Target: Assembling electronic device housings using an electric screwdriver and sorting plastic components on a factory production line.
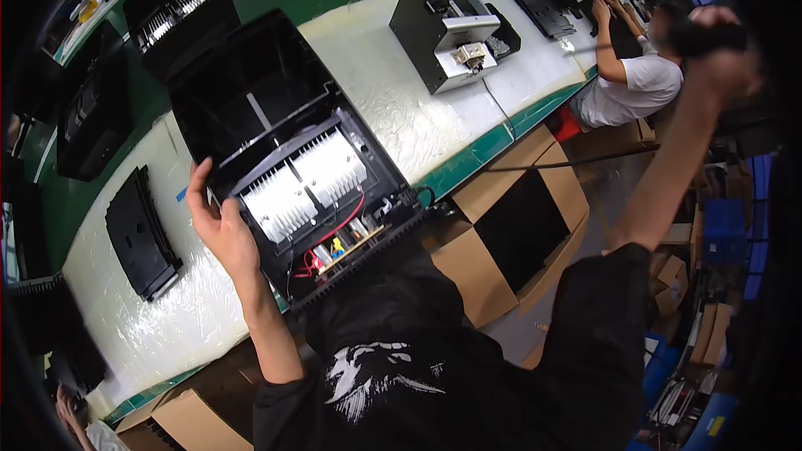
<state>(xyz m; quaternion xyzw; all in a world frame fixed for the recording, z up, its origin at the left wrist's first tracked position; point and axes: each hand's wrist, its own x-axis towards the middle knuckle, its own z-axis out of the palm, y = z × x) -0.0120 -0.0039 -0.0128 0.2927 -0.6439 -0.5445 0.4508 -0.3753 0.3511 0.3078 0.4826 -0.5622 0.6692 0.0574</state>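
The open black rectangular plastic housing [316,75] lies on the white film-covered tabletop [368,54], in front of the person. Two silver finned metal heat sinks [332,165] sit inside it, near a thin red wire [354,214] and a small tan-edged circuit board [351,252], so it looks partly assembled; its open face is uncovered. The left hand [224,225] is spread at its left edge, thumb apart from the forefinger. The raised right hand [727,67] seems closed round a dark elongated object [710,39], too blurred to identify. Shadow hides the housing's far recess, and its fastenings cannot be made out
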